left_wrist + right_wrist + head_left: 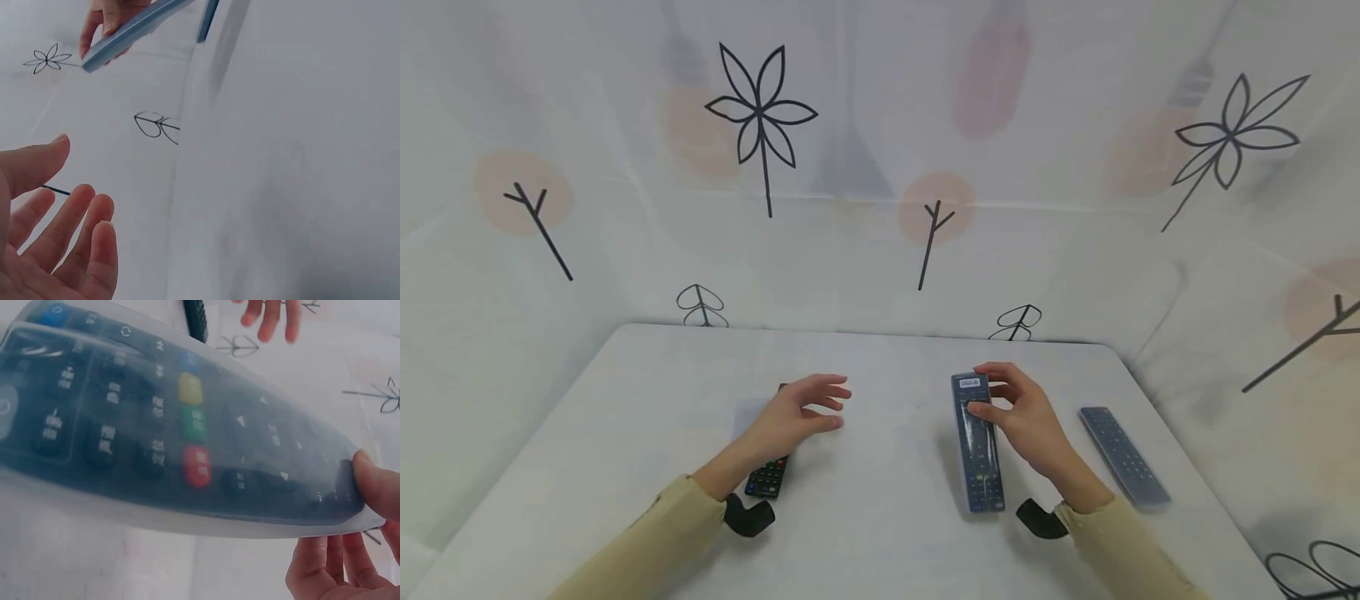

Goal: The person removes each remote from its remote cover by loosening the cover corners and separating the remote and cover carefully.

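My right hand (1026,417) pinches a dark remote control (977,458) by its upper part, thumb on its face and fingers at its top end and far edge. A clear cover wraps this remote; the right wrist view shows yellow, green and red buttons (197,465) through it. My left hand (797,417) hovers with fingers spread and slightly bent, holding nothing. Below that hand lies a black remote (766,479) on the white table, its middle hidden by the hand and wrist.
Right of my right hand, another covered remote (1124,458) lies slanted on the white table (880,550). A pale flat rectangle (747,414) shows beside the black remote. White cloth (850,267) printed with plants hangs behind and at the sides.
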`<state>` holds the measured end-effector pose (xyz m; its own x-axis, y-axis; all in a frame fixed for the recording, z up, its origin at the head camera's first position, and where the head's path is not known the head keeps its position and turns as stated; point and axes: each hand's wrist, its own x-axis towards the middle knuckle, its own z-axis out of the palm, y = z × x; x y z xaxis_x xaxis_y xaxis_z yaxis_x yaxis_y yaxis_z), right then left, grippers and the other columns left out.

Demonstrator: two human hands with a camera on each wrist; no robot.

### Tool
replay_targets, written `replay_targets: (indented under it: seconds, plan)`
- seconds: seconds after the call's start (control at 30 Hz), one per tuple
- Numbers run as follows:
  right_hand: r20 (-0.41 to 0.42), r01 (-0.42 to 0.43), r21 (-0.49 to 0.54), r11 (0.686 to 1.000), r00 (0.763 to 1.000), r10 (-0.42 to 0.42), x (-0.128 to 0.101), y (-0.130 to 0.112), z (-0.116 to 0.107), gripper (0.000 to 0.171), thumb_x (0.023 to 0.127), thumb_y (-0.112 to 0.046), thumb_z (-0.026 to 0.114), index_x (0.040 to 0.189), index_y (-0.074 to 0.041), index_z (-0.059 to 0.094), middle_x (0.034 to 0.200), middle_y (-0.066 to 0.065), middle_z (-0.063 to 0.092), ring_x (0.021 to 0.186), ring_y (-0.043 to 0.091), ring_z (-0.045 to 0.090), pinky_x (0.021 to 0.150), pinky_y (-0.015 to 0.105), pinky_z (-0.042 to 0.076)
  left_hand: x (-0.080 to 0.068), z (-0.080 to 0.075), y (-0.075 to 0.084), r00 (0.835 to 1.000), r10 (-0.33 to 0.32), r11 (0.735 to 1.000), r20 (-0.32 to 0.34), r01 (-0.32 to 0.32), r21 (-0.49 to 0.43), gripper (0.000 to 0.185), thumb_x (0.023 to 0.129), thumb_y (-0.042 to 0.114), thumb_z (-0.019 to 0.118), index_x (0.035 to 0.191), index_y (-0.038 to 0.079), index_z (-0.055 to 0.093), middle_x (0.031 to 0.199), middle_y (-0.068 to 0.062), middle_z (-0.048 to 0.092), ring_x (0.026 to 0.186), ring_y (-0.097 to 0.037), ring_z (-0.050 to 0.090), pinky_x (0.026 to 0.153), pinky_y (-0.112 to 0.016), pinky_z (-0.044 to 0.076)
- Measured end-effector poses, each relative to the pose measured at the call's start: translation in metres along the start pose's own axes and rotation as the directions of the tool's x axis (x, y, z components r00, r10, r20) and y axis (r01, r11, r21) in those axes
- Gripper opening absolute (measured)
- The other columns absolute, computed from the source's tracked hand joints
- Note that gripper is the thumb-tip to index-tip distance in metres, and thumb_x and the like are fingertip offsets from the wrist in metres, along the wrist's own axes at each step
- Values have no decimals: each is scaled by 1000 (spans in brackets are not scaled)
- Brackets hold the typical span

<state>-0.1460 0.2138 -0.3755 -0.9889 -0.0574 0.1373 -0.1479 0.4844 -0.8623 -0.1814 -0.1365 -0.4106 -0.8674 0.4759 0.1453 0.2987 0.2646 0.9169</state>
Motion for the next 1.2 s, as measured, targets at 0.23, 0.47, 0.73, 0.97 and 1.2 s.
replay_targets:
  seconds: [0.23, 0.47, 0.73, 0.97, 1.2]
  plan:
    - [10, 27, 54, 998, 1000, -28, 0, -10, 16, 51, 87, 1, 74, 131, -13, 55, 128, 9, 57, 112, 29, 56, 85, 42, 54, 10, 15, 29, 998, 43, 999, 41, -42, -26, 63, 89, 2, 72, 146, 8, 46, 130, -16, 62, 114, -32, 62, 93, -37, 50]
    - [22, 55, 104, 993, 998, -57, -5, -21, 29, 50, 86, 2, 75, 129, -15, 56, 126, 8, 57, 108, 29, 57, 83, 36, 55, 21, 29, 26, 993, 94, 995, 69, -92, -22, 62, 90, 12, 75, 146, 15, 47, 128, -6, 65, 112, -21, 63, 91, -32, 51]
    - [2, 100, 145, 984, 995, -102, -10, -34, 41, 50, 85, 1, 77, 129, -12, 57, 125, 8, 58, 107, 29, 58, 86, 32, 55, 24, 43, 38, 989, 94, 995, 111, -89, -53, 59, 92, 15, 73, 145, 17, 48, 129, -1, 64, 112, -16, 63, 92, -33, 51]
    - [-30, 144, 189, 971, 990, -141, -11, -40, 53, 49, 84, -1, 78, 127, -12, 57, 122, 7, 60, 106, 26, 57, 88, 33, 54, 24, 50, 43, 989, 79, 995, 126, -70, -75, 58, 92, 15, 74, 144, 14, 49, 128, -2, 63, 111, -16, 62, 92, -31, 51]
    - [-78, 205, 221, 953, 978, -192, -10, -41, 66, 47, 81, -1, 81, 122, -10, 59, 116, 7, 63, 103, 23, 60, 87, 31, 54, 26, 54, 43, 986, 86, 993, 143, -73, -89, 50, 92, 14, 74, 138, 16, 55, 122, 1, 63, 109, -16, 61, 90, -30, 52]
